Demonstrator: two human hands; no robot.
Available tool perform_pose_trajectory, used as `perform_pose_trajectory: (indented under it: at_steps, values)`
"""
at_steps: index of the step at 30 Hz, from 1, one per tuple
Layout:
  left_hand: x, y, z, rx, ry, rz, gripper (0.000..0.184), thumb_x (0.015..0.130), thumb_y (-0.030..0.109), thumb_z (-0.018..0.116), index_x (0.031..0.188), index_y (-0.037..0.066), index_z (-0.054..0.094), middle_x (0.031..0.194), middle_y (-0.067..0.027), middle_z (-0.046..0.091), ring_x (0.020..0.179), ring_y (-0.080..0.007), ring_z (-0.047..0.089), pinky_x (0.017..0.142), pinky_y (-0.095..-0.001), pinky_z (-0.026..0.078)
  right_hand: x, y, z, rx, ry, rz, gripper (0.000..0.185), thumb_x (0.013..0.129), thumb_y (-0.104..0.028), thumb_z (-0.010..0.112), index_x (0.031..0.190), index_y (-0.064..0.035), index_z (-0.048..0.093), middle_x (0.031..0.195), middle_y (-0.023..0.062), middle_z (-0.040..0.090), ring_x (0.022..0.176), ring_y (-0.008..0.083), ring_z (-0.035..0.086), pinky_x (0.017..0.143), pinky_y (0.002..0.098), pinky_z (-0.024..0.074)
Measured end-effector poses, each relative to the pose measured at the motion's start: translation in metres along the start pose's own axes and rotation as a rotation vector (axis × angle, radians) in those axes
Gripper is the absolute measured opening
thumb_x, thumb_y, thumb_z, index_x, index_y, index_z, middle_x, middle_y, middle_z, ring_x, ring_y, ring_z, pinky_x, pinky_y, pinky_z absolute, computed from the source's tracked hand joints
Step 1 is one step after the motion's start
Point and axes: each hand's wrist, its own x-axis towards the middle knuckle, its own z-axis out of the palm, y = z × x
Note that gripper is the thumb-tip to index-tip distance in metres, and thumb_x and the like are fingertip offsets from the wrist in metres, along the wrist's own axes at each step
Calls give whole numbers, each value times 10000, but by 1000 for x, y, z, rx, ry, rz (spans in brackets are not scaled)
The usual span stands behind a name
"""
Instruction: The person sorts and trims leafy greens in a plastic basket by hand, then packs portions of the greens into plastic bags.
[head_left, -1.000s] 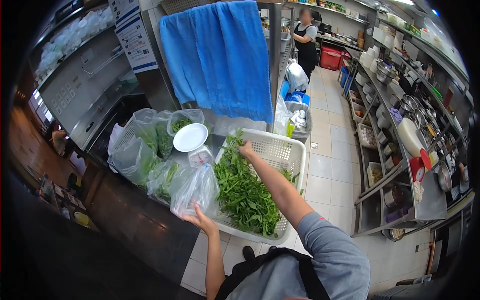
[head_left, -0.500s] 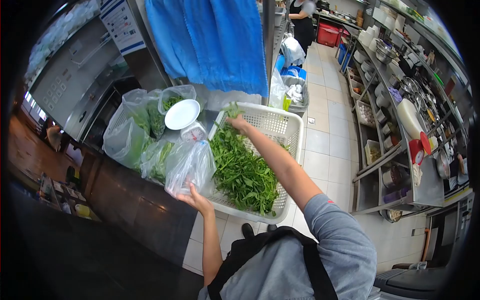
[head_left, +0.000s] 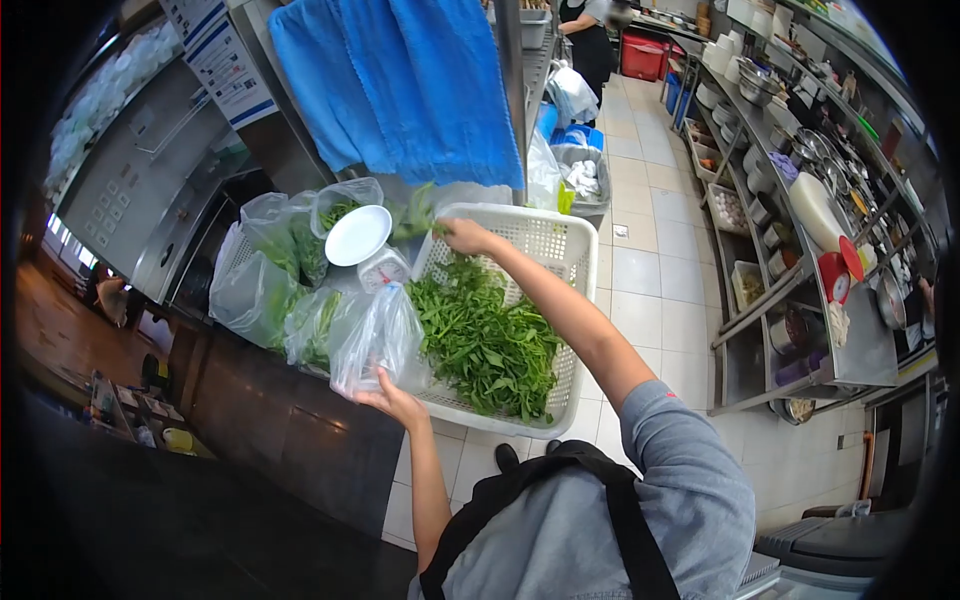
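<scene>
My left hand (head_left: 395, 400) grips the side of a clear plastic bag (head_left: 375, 340), its thumb on the near face and the other fingers mostly hidden. My right hand (head_left: 466, 236) is closed on a small bunch of leafy greens (head_left: 413, 214) above the far left corner of a white perforated basket (head_left: 585, 345). A large heap of the same kind of greens (head_left: 490, 350) lies in that basket. Beside it on the left is a small dial scale (head_left: 382, 269) with a white round pan (head_left: 358, 236) on top. Several clear bags of greens (head_left: 295, 240) crowd the scale's left side.
A blue cloth (head_left: 400, 90) hangs beyond the scale. A lined bin (head_left: 585, 175) stands past the basket. Metal shelving (head_left: 740, 130) with bowls and containers runs along the right of the tiled aisle (head_left: 640, 220). Another person in a black apron (head_left: 588, 50) is at the far end.
My right hand has moved slightly left with the greens, which now stick out past the basket's edge toward the scale pan. My left hand stays on the bag. The view has shifted slightly.
</scene>
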Motion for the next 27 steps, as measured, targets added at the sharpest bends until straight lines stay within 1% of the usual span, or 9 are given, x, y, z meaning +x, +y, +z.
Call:
perform_pose_trajectory:
  at_steps: [1, 5, 7, 10, 13, 16, 18, 21, 27]
  values:
    - [0, 0, -1, 9, -3, 5, 543, 833, 98, 527, 1281, 21, 230, 1320, -164, 279, 1204, -232, 319, 1019, -356, 228, -2, 2, 5, -259, -145, 98, 386, 867, -295, 473, 1175, -63, 495, 1050, 182, 581, 990, 309, 547, 857, 394, 423]
    - [1, 5, 0, 23, -14, -8, 583, 829, 96, 527, 1306, 26, 199, 1358, -157, 227, 1221, -229, 300, 1025, -355, 221, -50, -25, 41, -167, -768, 115, 550, 823, -376, 499, 1264, -54, 426, 1228, 174, 489, 1132, 325, 464, 947, 425, 373]
    - [3, 3, 2, -21, -15, -25, 596, 827, 97, 527, 1315, 30, 191, 1373, -149, 207, 1231, -224, 286, 1029, -354, 216, -86, -72, 54, -502, -729, 155, 509, 812, -336, 503, 1258, -103, 430, 1209, 155, 502, 1102, 305, 489, 942, 475, 358]
    - [3, -4, -4, 46, 30, -66, 585, 824, 97, 529, 1307, 32, 204, 1368, -138, 218, 1232, -218, 281, 1031, -354, 215, -131, -83, 86, -768, -687, -133, 467, 823, -253, 467, 1280, -172, 417, 1209, 142, 506, 1143, 326, 449, 923, 554, 335]
    - [1, 5, -1, 65, 12, -36, 555, 823, 97, 532, 1284, 33, 230, 1346, -137, 247, 1223, -218, 287, 1029, -352, 217, -110, -76, 77, -617, -756, -51, 387, 767, -222, 493, 1144, -159, 553, 1065, 128, 595, 1000, 321, 552, 846, 537, 401]
    - [4, -1, -4, 61, 14, 14, 525, 826, 103, 540, 1257, 35, 247, 1316, -144, 274, 1208, -226, 298, 1023, -351, 217, -74, -52, 43, -213, -528, -192, 344, 697, -101, 507, 1019, -130, 624, 916, 152, 636, 878, 328, 596, 784, 406, 464]
    - [4, -3, -4, 22, 23, 12, 525, 829, 107, 541, 1258, 37, 245, 1316, -145, 274, 1209, -228, 297, 1021, -352, 216, -63, -52, 26, -225, -482, -197, 377, 713, -191, 590, 1088, -146, 594, 979, 168, 619, 932, 330, 580, 817, 400, 454]
    - [3, -2, -4, 16, 25, 2, 523, 833, 117, 538, 1258, 39, 241, 1322, -144, 270, 1212, -228, 294, 1021, -353, 217, -62, -48, 35, -350, -758, -172, 602, 673, -353, 691, 1214, -164, 504, 1092, 184, 568, 1033, 332, 529, 881, 401, 420]
    - [4, -4, -6, -70, 7, 11, 522, 835, 132, 538, 1257, 49, 242, 1327, -144, 264, 1218, -223, 288, 1023, -353, 211, -74, -32, 57, -428, -842, -26, 910, 593, -528, 724, 1322, -119, 365, 1245, 226, 439, 1137, 366, 437, 956, 413, 356]
